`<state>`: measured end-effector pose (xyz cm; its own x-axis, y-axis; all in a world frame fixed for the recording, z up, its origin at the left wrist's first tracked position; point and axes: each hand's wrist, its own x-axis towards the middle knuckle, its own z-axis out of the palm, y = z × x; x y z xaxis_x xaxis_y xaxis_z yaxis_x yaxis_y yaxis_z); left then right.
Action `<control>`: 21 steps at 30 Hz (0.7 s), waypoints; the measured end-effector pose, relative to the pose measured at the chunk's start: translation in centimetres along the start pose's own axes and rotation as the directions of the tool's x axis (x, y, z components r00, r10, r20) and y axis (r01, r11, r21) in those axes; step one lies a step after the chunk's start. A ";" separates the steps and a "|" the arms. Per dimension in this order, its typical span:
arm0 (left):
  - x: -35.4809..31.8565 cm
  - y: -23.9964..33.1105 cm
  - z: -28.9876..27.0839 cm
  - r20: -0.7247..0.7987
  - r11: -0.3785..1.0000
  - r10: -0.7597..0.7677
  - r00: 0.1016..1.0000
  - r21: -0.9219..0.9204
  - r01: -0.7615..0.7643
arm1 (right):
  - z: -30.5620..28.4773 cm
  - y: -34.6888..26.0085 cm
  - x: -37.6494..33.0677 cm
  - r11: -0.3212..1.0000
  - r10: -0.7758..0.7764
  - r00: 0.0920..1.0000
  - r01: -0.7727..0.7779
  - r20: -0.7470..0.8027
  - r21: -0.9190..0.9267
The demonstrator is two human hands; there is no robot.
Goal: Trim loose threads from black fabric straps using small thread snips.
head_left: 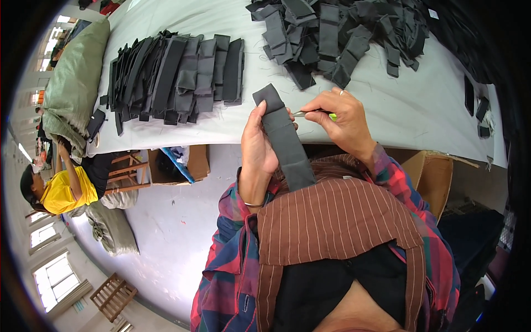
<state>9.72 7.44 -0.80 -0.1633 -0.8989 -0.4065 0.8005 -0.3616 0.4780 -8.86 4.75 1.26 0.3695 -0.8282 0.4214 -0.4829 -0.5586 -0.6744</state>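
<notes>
My left hand (pixel 258 145) grips a dark grey fabric strip (pixel 289 145) with crosswise seams or folds, thumb on its face near the upper end. The strip hangs slantwise over the table's near edge, its lower end against my apron. Close to the strip's right edge, my right hand (pixel 344 119) pinches a small metal tool (pixel 299 114) with a yellow-green part, which looks like thread snips. Its pointed end lies by my left fingertips; the rest is hidden in my right fingers.
Similar strips lie in a row (pixel 182 77) at the left of the white-covered table (pixel 221 124). A loose heap (pixel 332 36) of them sits farther back, right of centre. Cardboard boxes (pixel 198 161) stand below the table edge. A person in yellow (pixel 72 191) is beside a large sack (pixel 77 72).
</notes>
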 end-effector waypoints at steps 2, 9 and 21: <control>0.0 0.0 -0.1 0.024 1.000 0.002 1.000 -0.015 -0.002 | -0.4 -0.8 0.2 0.994 0.033 0.999 -0.033 0.004 0.109; -0.1 0.1 0.9 -0.053 1.000 0.001 0.999 -0.030 -0.002 | 0.2 -1.2 0.5 0.995 0.001 0.995 -0.010 0.100 0.094; 0.4 -0.2 0.8 -0.026 0.992 -0.089 0.996 -0.094 0.086 | 0.8 -1.1 0.5 0.981 -0.046 0.996 0.031 0.077 0.191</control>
<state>9.01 6.98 -0.40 -0.2187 -0.8567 -0.4671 0.8342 -0.4125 0.3660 -7.54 4.96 1.76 0.4512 -0.7957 0.4042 -0.3104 -0.5645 -0.7648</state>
